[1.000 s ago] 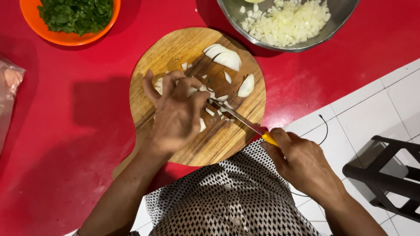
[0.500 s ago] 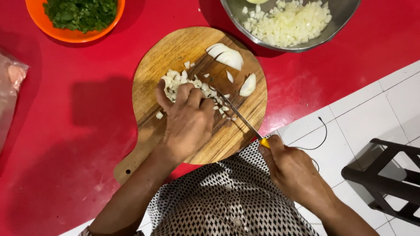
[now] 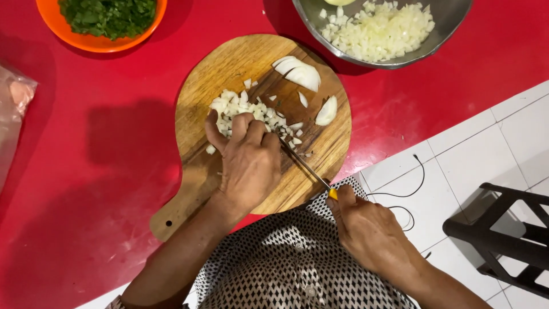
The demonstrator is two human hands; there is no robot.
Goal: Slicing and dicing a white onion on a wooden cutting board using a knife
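Gripped tight in the right hand (image 3: 372,234) was a thin-bladed kitchen knife w/ yellow handle (image 3: 306,166); fingers wrapped closed round the handle, only a small yellow bit showing at the top of the fist. Blade ran up & left from the fist, across the lower right of the round wooden cutting board w/ short handle (image 3: 200,171), its tip hidden under the left hand (image 3: 249,160).

Head view, the only view: left hand lay palm down on the board, fingers curled & bunched over the near edge of a pile of diced white onion (image 3: 240,109). Fingertips touched the pile; hand pressed on it, not closed round anything I could make out. So the pile sat just above the left fingers, up-left of the knife fist, w/ the blade between the two hands.

Further up the board, apart from the pile, lay uncut white onion wedges (image 3: 297,71) near the top right rim, plus one curved white onion slice (image 3: 327,110) to the right. Small loose bits were scattered round the pile.

Board rested on a glossy red tabletop (image 3: 86,171). Beyond it, top right, a round metal bowl (image 3: 446,23) held more chopped onion; top left, an orange bowl of chopped green herbs (image 3: 108,17). At the left edge, a clear plastic bag (image 3: 14,114). Person wore a black-and-white patterned top (image 3: 286,263). Right side: white tiled floor (image 3: 486,149), thin black cable (image 3: 409,189), black stool (image 3: 509,234).
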